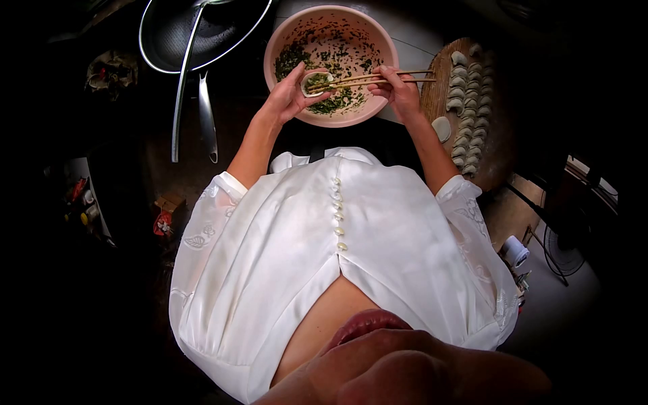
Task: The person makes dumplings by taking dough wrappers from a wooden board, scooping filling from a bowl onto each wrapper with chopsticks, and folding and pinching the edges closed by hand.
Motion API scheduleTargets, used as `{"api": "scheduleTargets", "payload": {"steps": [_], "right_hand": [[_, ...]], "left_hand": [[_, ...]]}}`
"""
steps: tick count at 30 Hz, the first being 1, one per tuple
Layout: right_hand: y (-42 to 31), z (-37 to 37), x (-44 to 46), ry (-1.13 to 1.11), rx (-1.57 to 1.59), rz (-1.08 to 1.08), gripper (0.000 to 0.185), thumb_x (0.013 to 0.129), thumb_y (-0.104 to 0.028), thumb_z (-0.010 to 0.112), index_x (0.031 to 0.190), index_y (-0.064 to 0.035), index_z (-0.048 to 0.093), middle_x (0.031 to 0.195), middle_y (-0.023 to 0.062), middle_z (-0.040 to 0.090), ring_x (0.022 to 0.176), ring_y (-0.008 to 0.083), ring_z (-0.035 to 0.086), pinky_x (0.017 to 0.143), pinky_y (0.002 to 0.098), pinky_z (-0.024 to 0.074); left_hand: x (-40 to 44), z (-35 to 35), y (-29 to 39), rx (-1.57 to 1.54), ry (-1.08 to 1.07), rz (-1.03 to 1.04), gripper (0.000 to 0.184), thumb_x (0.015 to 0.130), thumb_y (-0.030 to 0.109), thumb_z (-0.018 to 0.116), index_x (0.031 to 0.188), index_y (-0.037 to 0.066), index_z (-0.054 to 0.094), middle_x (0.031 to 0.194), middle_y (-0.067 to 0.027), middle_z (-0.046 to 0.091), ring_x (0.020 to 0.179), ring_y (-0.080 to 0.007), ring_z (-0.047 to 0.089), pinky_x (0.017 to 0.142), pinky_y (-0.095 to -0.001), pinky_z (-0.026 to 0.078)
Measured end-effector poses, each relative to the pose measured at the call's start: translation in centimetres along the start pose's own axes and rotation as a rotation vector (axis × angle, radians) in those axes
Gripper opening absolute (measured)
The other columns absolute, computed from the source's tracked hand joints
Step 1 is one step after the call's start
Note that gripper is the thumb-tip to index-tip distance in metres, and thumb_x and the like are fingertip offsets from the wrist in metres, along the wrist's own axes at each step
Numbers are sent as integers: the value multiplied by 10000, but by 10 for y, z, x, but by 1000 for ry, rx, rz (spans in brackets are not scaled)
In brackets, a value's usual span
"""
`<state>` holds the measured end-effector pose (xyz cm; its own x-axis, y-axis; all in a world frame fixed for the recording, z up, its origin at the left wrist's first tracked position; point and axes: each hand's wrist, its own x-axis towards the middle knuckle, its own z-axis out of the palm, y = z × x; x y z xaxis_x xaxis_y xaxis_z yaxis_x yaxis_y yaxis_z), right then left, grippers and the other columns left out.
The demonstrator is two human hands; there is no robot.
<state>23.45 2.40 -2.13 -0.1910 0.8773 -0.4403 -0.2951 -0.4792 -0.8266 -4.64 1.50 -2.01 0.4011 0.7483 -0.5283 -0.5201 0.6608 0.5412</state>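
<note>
Cupped in my left hand [289, 96] is a round dumpling wrapper [320, 92] with green chopped filling on it. My right hand [397, 92] grips a pair of wooden chopsticks [361, 80], whose tips touch the filling in the wrapper. Both hands are over a pink bowl [389, 59], with green filling spread on its bottom and walls. Right of the bowl, a round wooden board [437, 75] bears rows of folded dumplings [463, 121]. One flat wrapper [441, 129] lies at the board's near edge, close to my right forearm.
A dark pan [223, 34] with a long-handled metal utensil [186, 74] across it stands at the upper left, its handle [207, 121] pointing toward me. Down at the right are a white container [516, 251] and a fan [564, 250]. A small cardboard box [170, 202] sits at the left.
</note>
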Motion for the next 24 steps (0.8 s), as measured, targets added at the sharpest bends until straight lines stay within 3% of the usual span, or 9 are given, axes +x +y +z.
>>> {"api": "scheduleTargets", "payload": {"steps": [24], "right_hand": [[7,-1,-5,102,106,31,310,1003,-265,612,1094,29,650,902,132,716,804,188,741,726,263,625]], "left_hand": [[-6,2,-3,-27,-12,8,547,1117,377,320,1479,-29,265,1439,-222,477,1231,-405,598,1036,-466,570]]}}
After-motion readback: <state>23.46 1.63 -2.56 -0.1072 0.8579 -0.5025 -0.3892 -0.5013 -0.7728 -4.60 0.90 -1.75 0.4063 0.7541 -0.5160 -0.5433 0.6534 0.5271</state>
